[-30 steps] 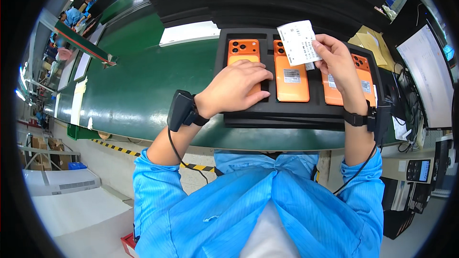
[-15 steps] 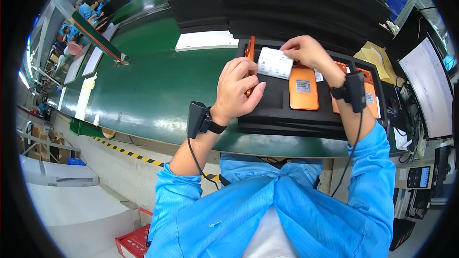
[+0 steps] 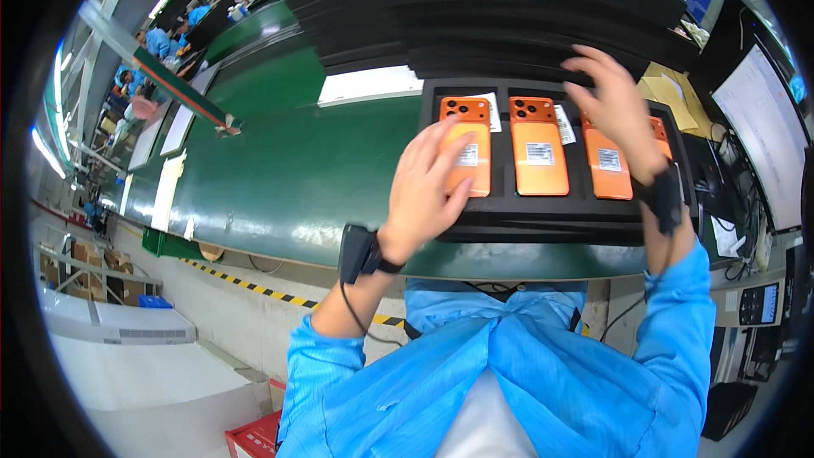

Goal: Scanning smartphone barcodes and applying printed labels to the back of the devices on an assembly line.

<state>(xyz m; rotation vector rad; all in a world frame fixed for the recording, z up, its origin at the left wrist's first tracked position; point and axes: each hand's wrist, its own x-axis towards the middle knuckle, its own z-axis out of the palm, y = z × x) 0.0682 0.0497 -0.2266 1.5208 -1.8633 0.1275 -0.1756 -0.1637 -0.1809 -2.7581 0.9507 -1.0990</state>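
An orange smartphone [image 3: 480, 171] lies back up in the leftmost slot of a black foam tray [image 3: 543, 219]. My left hand [image 3: 424, 191] rests over its left side with outstretched fingers. From behind its upper right corner sticks out a white printed sheet [image 3: 493, 110]. Another orange phone [image 3: 538, 161] fills the slot to the right, a white label [image 3: 565, 124] beside its camera block. Above a third orange phone [image 3: 609, 171] hovers my right hand [image 3: 617, 106], empty, its fingers apart and slightly blurred. Partly behind my right wrist is a fourth phone [image 3: 660, 131].
Tall stacks of black trays [image 3: 509, 21] stand behind the tray on the green bench [image 3: 280, 178]. A white flat piece [image 3: 370, 85] lies left of them. Brown envelopes [image 3: 678, 97] and a monitor [image 3: 759, 140] are on the right. Other people in blue [image 3: 157, 41] work far left.
The leftmost phone went from upright in my left hand to flat in the tray. My right hand let go of the white sheet, now partly under that phone, and moved right.
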